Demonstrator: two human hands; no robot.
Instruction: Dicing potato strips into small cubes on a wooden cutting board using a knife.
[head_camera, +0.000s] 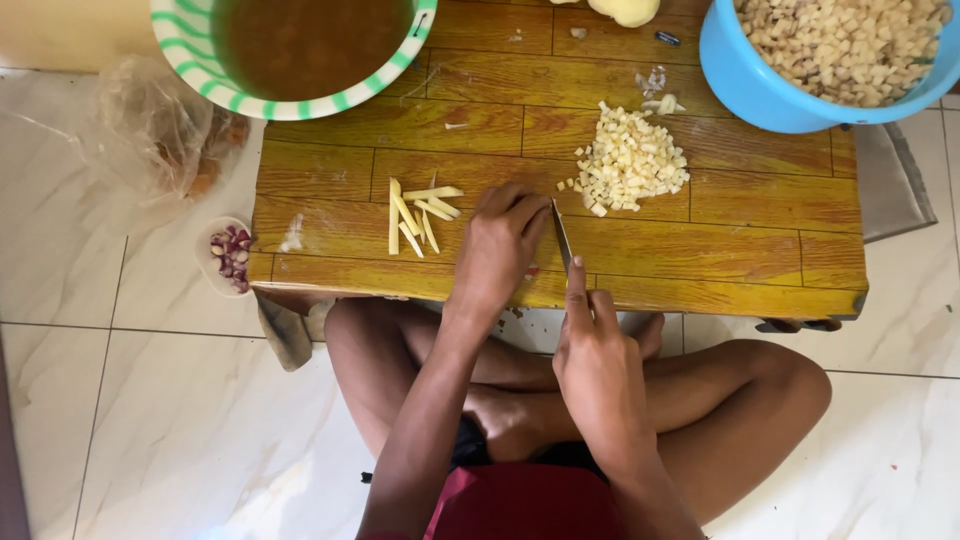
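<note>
Right hand (598, 372) grips the knife (562, 238), blade down on the tabletop (760, 250). Left hand (500, 245), fingers curled, presses hidden pieces beside the blade. Diced pile (630, 162) right of the knife, done; potato sticks (415, 215) left of it, uncut.

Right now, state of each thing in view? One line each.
Left hand: pressed flat on the board, by the knife.
Right hand: gripping the knife, blade down on the board.
Potato sticks: cut, loose, left of the hand.
Diced pile: heaped on the board.
Blue bowl: full of dice.
Striped bowl: holds brown liquid.
Small dish: holds reddish pieces, on the floor.
</note>
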